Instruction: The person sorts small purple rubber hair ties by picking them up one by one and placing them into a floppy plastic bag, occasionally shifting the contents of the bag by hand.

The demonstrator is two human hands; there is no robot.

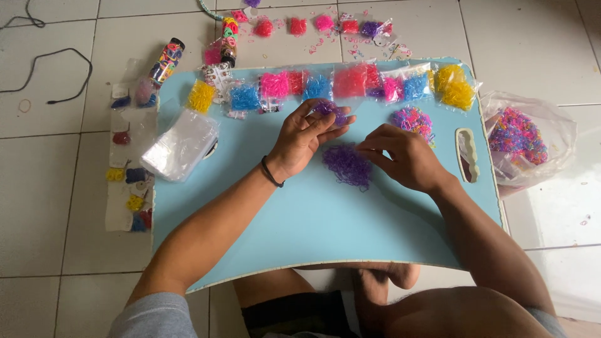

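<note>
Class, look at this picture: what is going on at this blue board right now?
A person sits on a tiled floor with a light blue lap board over their legs. The left hand holds a small bunch of purple rubber bands in its fingers, while the right hand touches the edge of a loose purple band pile. Small bags of sorted bands in pink, blue, red and yellow line the board's far edge, beside a stack of clear bags.

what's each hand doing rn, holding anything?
Left hand: closed on a small clump of purple bands.
Right hand: fingers curled, pinching at the purple band pile on the blue board.
</note>
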